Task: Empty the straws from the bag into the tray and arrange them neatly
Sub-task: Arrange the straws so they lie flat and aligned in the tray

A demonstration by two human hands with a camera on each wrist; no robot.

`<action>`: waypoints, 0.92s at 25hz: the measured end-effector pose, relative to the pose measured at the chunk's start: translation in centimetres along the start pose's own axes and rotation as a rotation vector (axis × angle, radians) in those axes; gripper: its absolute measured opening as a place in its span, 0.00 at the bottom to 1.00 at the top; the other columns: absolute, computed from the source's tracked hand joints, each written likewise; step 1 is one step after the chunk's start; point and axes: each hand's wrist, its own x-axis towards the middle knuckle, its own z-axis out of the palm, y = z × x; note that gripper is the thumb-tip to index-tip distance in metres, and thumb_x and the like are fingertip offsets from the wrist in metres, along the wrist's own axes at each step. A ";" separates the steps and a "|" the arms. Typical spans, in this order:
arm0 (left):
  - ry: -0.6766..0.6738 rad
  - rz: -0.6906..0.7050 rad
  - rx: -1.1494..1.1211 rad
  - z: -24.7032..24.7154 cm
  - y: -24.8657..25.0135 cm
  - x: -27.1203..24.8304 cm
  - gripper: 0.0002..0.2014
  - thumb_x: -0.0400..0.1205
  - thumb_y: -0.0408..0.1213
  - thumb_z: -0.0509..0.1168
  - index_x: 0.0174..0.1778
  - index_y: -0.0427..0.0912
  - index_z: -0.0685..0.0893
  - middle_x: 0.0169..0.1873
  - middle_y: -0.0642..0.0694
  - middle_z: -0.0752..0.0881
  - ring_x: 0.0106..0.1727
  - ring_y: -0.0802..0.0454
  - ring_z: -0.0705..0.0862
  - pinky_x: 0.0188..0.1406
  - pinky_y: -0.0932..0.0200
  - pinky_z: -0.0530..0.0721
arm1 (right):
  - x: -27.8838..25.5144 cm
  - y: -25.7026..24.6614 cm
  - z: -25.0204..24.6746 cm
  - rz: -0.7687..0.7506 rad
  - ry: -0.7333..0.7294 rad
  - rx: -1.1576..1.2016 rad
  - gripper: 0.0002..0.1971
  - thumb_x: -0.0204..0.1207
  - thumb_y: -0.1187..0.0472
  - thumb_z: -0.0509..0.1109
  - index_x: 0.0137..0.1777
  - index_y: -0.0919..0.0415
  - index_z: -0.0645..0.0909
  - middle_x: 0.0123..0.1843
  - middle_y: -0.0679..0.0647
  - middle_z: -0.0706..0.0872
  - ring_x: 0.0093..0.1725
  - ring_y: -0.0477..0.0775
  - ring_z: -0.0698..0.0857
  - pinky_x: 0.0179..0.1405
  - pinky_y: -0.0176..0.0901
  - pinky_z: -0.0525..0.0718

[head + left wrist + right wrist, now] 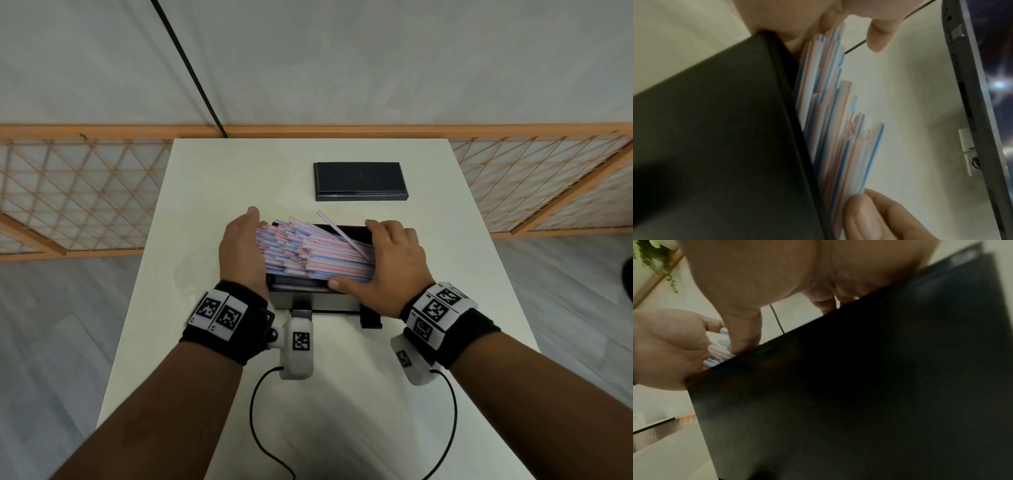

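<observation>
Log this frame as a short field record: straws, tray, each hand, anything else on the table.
straws: striped pile lying across the tray, ends uneven, one askew on top
tray: black, near table centre
left hand: flat against the pile's left ends
right hand: spread over the pile's right end
other: black lid-like slab beyond the tray
bag: not visible

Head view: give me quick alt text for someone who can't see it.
Both hands square up a pile of striped straws in a black tray on a white table: left hand flat against the ends, right hand over the other side. A dark lid lies behind.
</observation>
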 end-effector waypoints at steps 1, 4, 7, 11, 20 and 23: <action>0.001 0.020 0.020 0.2 0.3 0.1 0.33 0.65 0.57 0.73 0.61 0.38 0.86 0.56 0.40 0.90 0.58 0.39 0.89 0.64 0.38 0.86 | 0.3 -0.4 0.0 -0.003 -0.042 -0.018 0.57 0.50 0.15 0.58 0.75 0.52 0.68 0.65 0.52 0.75 0.64 0.59 0.73 0.65 0.58 0.76; -0.036 0.095 0.105 1.0 1.3 0.1 0.16 0.71 0.45 0.74 0.52 0.42 0.88 0.52 0.40 0.89 0.54 0.40 0.89 0.63 0.40 0.86 | 1.0 -1.6 0.4 0.005 -0.173 -0.032 0.53 0.51 0.15 0.59 0.75 0.45 0.66 0.64 0.51 0.75 0.63 0.57 0.72 0.66 0.59 0.77; -0.055 0.221 0.224 1.4 0.9 -0.7 0.06 0.78 0.37 0.73 0.49 0.45 0.89 0.49 0.46 0.90 0.49 0.48 0.89 0.56 0.48 0.88 | 1.6 -2.5 1.3 -0.005 -0.239 0.053 0.49 0.57 0.20 0.66 0.77 0.42 0.63 0.66 0.51 0.75 0.65 0.59 0.74 0.67 0.63 0.76; -0.059 0.339 0.315 1.7 -0.2 -2.0 0.06 0.82 0.39 0.66 0.42 0.47 0.88 0.41 0.50 0.90 0.45 0.48 0.90 0.51 0.44 0.90 | 1.5 -3.3 1.8 -0.151 -0.088 0.174 0.43 0.61 0.30 0.75 0.75 0.45 0.67 0.64 0.51 0.77 0.62 0.59 0.76 0.62 0.60 0.77; -0.017 0.214 0.341 0.6 0.1 -0.6 0.38 0.82 0.61 0.56 0.80 0.35 0.67 0.75 0.32 0.76 0.73 0.36 0.78 0.75 0.40 0.75 | 0.3 -1.7 0.7 -0.186 0.111 0.108 0.46 0.52 0.23 0.72 0.66 0.53 0.74 0.58 0.53 0.78 0.55 0.59 0.77 0.54 0.54 0.78; 0.043 0.036 0.059 -0.9 -0.9 -0.4 0.42 0.70 0.65 0.65 0.74 0.40 0.74 0.67 0.39 0.84 0.67 0.42 0.85 0.70 0.40 0.82 | -1.5 1.0 0.5 -0.147 0.104 0.204 0.29 0.61 0.29 0.71 0.49 0.53 0.76 0.45 0.47 0.78 0.44 0.54 0.78 0.42 0.45 0.77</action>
